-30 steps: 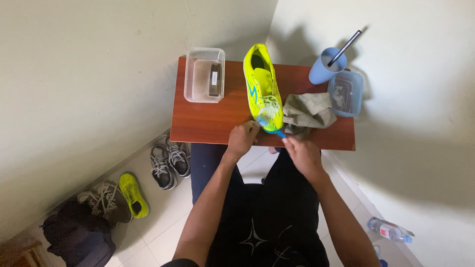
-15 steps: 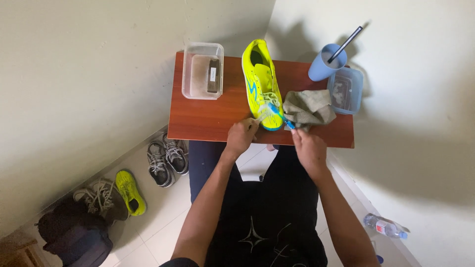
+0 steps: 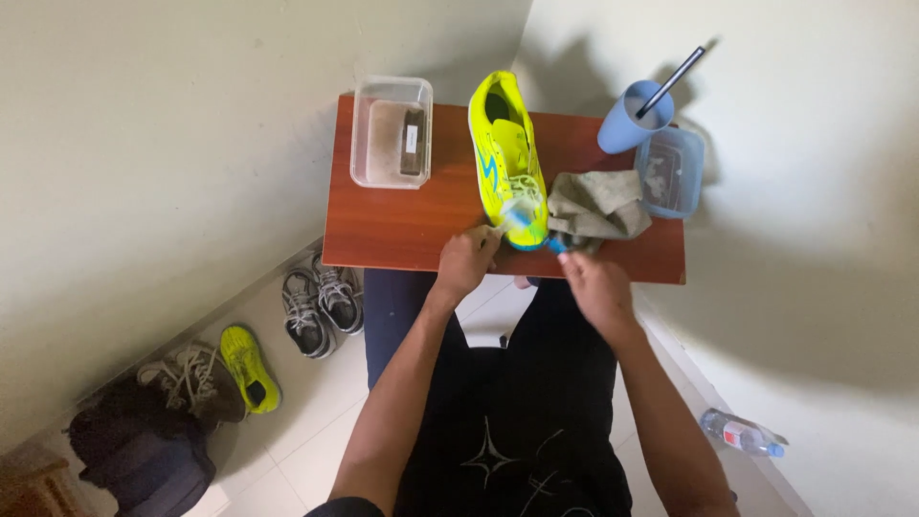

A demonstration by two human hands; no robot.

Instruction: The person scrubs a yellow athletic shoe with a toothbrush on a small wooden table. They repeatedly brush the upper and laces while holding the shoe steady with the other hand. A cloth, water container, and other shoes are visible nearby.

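A neon yellow shoe (image 3: 505, 153) with blue marks lies lengthwise on a small reddish-brown table (image 3: 402, 225), toe toward me. My left hand (image 3: 467, 262) rests at the table's near edge and touches the toe from the left. My right hand (image 3: 593, 285) grips a small blue-handled brush (image 3: 528, 222), its pale head against the toe. A crumpled grey-green cloth (image 3: 595, 205) lies right of the shoe, just beyond my right hand.
A clear tub (image 3: 391, 132) with a brown block stands at the table's back left. At the back right are a blue cup (image 3: 624, 117) with a straw and another clear tub (image 3: 670, 172). Shoes (image 3: 322, 299), a bag (image 3: 144, 458) and a bottle (image 3: 743, 435) lie on the floor.
The view has shifted slightly. My right hand has moved the brush a little along the shoe's toe. My left hand stays at the toe.
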